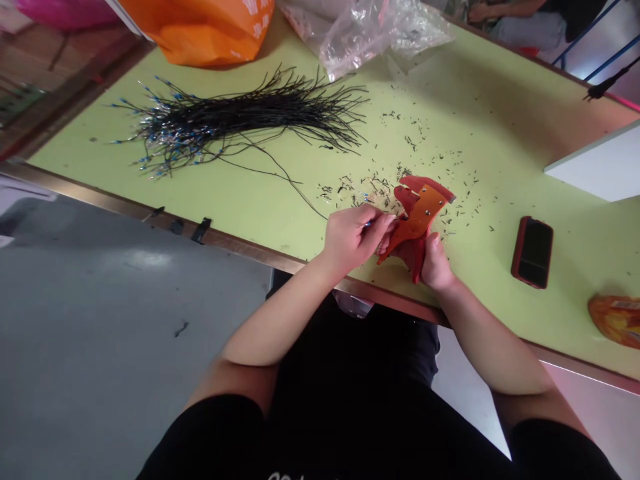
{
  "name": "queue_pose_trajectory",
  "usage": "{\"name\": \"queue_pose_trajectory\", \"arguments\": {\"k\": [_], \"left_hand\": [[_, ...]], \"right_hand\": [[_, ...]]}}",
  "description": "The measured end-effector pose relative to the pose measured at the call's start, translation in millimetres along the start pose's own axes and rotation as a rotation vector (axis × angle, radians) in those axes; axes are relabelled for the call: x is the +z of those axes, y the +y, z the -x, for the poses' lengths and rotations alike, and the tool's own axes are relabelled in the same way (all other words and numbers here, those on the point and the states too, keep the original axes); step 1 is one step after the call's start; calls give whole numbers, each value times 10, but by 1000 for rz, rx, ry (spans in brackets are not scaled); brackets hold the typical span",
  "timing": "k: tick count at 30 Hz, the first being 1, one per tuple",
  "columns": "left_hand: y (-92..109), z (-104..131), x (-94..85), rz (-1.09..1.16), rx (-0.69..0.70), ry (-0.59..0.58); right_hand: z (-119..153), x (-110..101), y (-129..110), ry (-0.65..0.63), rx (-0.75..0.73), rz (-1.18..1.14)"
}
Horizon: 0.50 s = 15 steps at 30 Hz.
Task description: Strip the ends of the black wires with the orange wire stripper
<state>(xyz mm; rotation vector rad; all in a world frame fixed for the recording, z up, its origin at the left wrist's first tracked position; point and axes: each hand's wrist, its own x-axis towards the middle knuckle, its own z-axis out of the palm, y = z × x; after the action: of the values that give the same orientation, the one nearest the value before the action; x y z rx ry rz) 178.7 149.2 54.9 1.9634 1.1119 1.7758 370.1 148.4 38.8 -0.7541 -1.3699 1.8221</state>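
An orange-red hand tool [423, 212] with two handles points up and away over the near edge of the table. My right hand [436, 263] is wrapped round its handles. Just left of the tool, my left hand [356, 235] pinches a thin black wire [314, 207], and its fingertips are close to the tool's side. A small blue bit shows at those fingers. Up and to the left lies a large bundle of black wires [245, 113] with blue and silvery ends on its left side. Short dark clippings [380, 187] are scattered beyond the tool.
On the green table [500, 147] lie a phone in a red case [534, 253], an orange packet [617, 320] at the right edge, an orange bag [210, 30] and clear plastic bags [370, 33] at the back. A white panel [600, 163] stands right. Another person's arm [510, 10] shows beyond.
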Motion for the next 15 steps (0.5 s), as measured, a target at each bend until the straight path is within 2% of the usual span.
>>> {"name": "queue_pose_trajectory", "arguments": {"k": [7,12,15], "left_hand": [[4,-19,-9,-117,88,38],[-32,2,-12,-229,69,111],[-41,20,-3,-238,77,72]], "right_hand": [[-10,44,-35,38,-33,3],[-11,71,-76,54,-23,-13],[-8,62,-54,65,-5,4]]}}
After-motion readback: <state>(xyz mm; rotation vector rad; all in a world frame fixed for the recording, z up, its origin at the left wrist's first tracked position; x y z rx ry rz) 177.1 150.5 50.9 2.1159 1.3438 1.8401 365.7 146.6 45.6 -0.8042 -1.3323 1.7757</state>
